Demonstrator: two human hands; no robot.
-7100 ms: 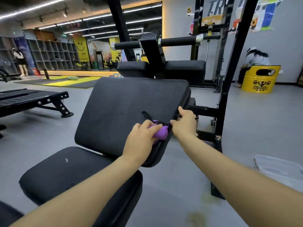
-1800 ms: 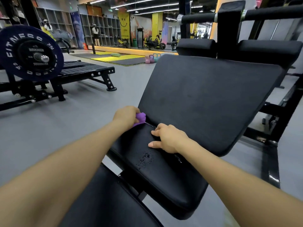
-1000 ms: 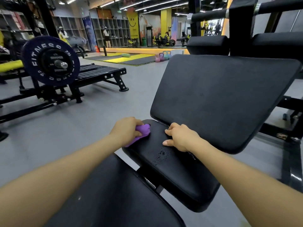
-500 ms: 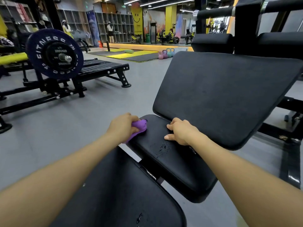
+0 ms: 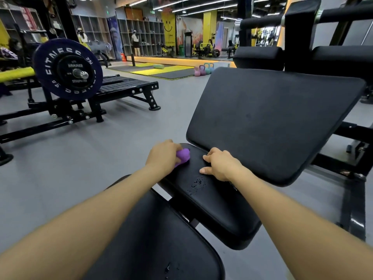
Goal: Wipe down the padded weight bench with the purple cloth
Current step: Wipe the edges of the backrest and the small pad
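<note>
Both hands on bench [image 5: 212, 199]: left hand [image 5: 163, 157] grips cloth [image 5: 183, 156] (bunched).

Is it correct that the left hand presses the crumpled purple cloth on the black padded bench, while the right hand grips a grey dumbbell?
Not quite. The head view shows the right hand holds no dumbbell; it rests on the black padded bench. The left hand does press the crumpled purple cloth there.
</note>
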